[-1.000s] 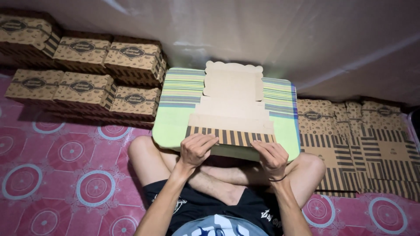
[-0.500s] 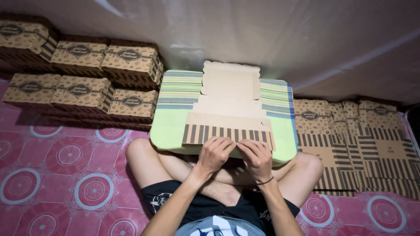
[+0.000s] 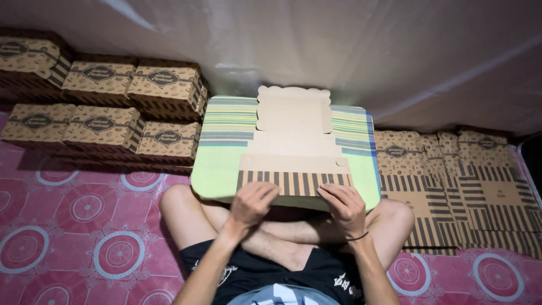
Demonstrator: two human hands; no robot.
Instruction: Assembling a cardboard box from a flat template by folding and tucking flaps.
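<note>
Cardboard box blank lies flat and unfolded on a small lap table with a green, striped top, which rests over the person's crossed legs. Its scalloped end points away from the person, and its near flap, printed with dark and tan stripes, is folded up along the table's front edge. Both hands grip that striped flap from the near side. The left hand clasps its left half, fingers curled over the lower edge, and the right hand clasps its right half, fingers spread on the stripes. A thin dark band sits on the right wrist.

To the left of the table, folded boxes in brown with oval labels stand in two rows of stacks, reaching to the wall. To the right, a pile of flat blanks with the same striped print lies on the floor, just beside the person's right knee. A pink floor mat with round patterns covers the ground, and a pale plastic sheet hangs behind everything.
</note>
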